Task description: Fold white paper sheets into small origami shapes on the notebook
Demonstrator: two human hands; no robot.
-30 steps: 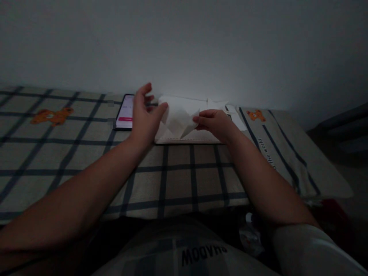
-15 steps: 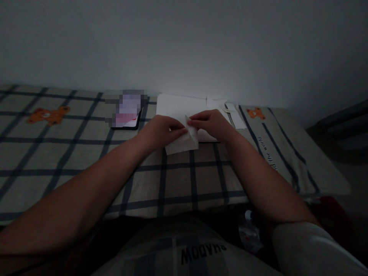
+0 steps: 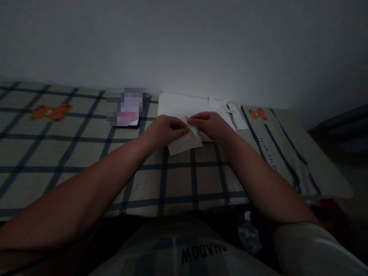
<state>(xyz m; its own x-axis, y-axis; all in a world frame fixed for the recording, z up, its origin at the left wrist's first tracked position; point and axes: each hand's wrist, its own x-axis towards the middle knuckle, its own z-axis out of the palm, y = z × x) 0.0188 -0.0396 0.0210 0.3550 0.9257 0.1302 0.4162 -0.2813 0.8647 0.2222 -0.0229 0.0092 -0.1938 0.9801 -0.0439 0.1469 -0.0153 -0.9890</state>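
A folded piece of white paper (image 3: 184, 143) lies on a plaid bedsheet (image 3: 86, 153) in dim light. My left hand (image 3: 163, 130) presses on its upper left part, fingertips pinching the paper's top edge. My right hand (image 3: 211, 125) meets it from the right and pinches the same top corner. Both hands touch each other over the paper. Behind them lies a larger white sheet or pad (image 3: 179, 105) against the wall.
A phone (image 3: 128, 111) with a lit screen lies left of the white pad. Small white paper pieces (image 3: 230, 111) sit at the pad's right. Orange bear prints mark the sheet. The bed's right edge drops to a dark floor (image 3: 345, 153).
One second ago my left hand was raised and open while the right held the unfolded paper up. Both hands then brought the paper down nearer me, folded, and now pinch it together.
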